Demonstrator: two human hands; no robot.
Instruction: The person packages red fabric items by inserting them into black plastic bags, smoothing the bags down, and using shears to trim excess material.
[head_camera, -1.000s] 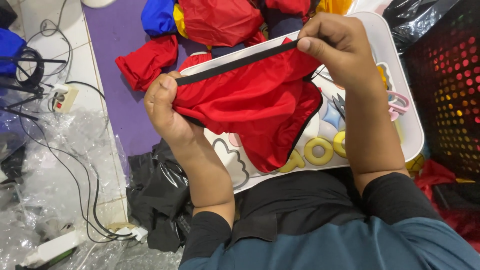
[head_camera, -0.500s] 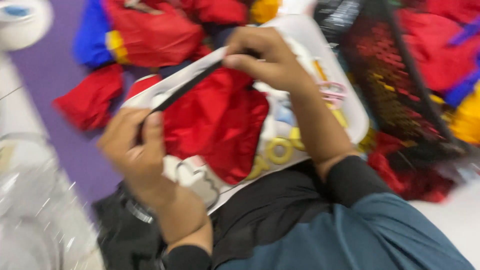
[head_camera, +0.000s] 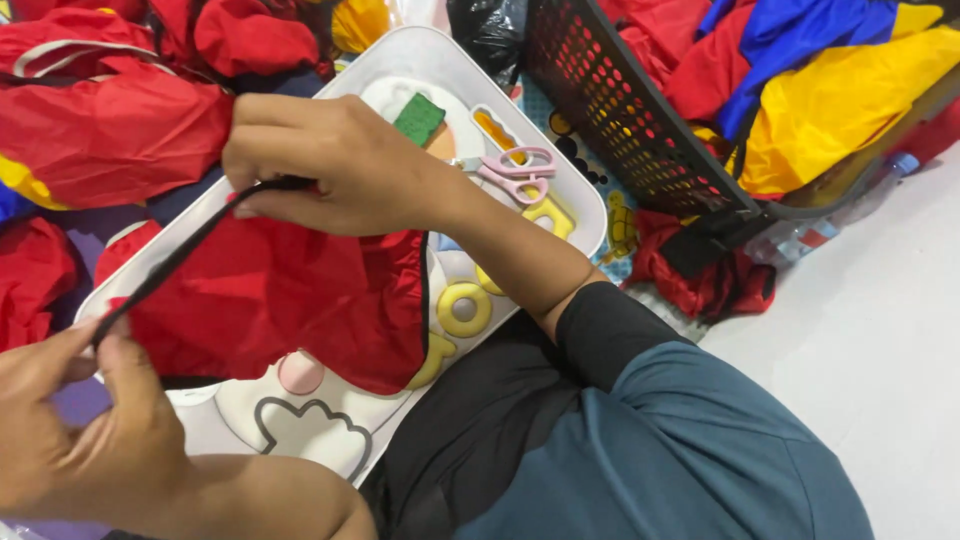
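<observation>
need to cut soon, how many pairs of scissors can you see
1: small pink-handled scissors lying in the white plastic tray, just beyond the right hand. More could be hidden under the red fabric.

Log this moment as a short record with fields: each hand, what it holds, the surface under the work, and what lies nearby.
left hand: pinches one end of the black band
right hand: grips the other end of the black band, stretched taut
held item: red fabric piece hanging from the band
surface: white tray with cartoon shapes, on the person's lap
on tray: pink scissors, green sponge
right of tray: black perforated basket holding red, blue and yellow cloth
upper left: pile of red garments
</observation>
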